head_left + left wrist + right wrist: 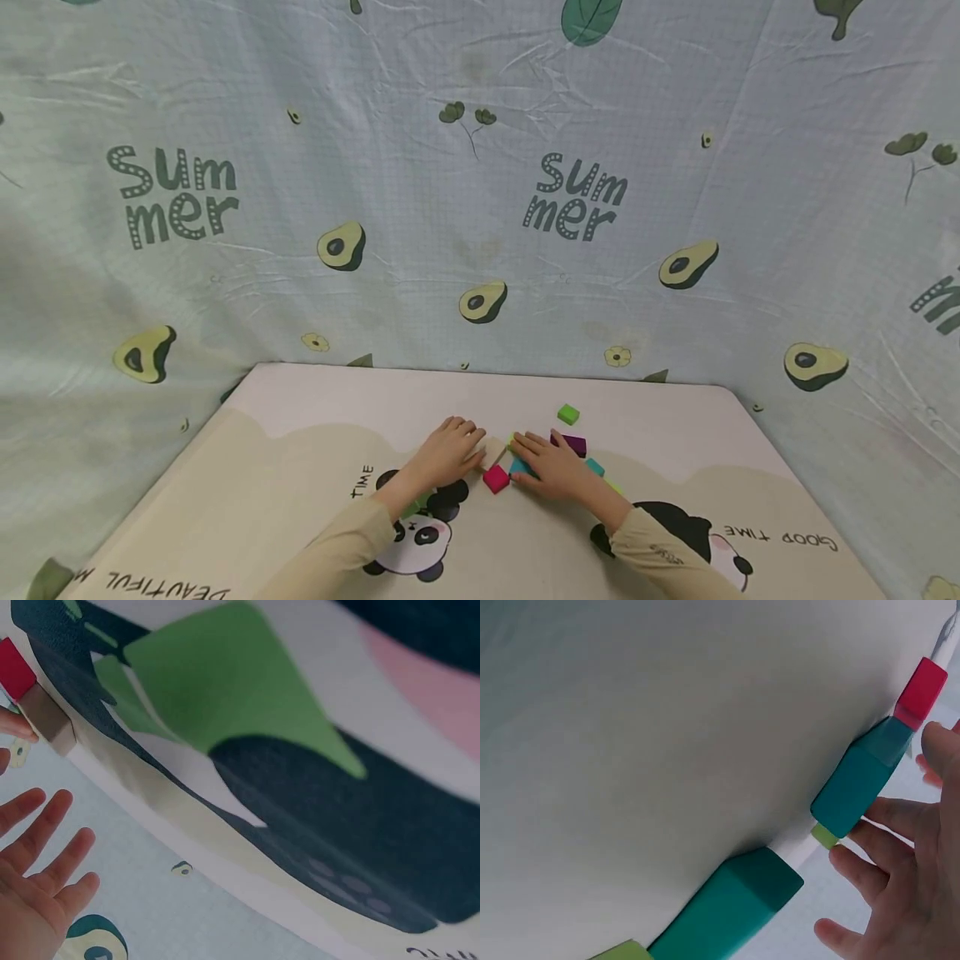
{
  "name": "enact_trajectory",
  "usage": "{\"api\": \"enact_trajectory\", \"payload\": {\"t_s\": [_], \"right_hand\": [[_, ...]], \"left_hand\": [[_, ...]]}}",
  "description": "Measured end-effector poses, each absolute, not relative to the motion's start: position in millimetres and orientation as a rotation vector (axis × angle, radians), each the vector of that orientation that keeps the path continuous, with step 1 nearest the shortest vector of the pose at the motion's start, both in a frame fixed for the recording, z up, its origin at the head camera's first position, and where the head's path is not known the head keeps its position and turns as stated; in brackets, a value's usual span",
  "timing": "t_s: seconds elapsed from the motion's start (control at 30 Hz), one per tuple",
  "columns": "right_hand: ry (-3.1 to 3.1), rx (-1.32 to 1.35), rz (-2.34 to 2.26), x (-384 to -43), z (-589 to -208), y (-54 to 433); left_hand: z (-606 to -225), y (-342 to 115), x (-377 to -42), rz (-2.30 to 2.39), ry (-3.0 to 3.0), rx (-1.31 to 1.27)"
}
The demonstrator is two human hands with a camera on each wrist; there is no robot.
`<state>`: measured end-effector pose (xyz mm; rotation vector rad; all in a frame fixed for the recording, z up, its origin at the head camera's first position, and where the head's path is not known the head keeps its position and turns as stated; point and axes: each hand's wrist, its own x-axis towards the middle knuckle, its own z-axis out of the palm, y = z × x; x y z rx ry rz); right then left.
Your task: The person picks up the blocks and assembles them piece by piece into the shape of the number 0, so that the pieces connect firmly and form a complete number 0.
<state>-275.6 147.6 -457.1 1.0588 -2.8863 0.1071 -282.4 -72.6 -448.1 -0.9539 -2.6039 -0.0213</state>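
My left hand (444, 457) is at the left of a small group of blocks. One finger lies against the end of a tan block (49, 720); the others (64, 859) are spread apart. A red block (496, 479) adjoins the tan one. My right hand (557, 471) reaches over from the right, its fingers loosely bent beside a teal block (859, 784) whose far end meets the red block. A lime block (825, 835) shows near the fingertips. Whether the right fingers press on the teal block is partly hidden.
Behind the right hand lies a purple block (576, 445), with a second teal block (595, 467) and another lime block (614, 486) to its right. A green block (568, 414) sits apart farther back. The printed table (300, 467) ends at a hanging curtain (420, 192).
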Motion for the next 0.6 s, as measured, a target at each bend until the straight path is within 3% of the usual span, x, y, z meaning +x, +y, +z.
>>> {"api": "enact_trajectory", "payload": {"t_s": [0.6], "right_hand": [[-2.889,1.069,-0.18,-278,-464,151]], "left_hand": [[-455,-59,-294,0.019,-2.636,-0.968]]}}
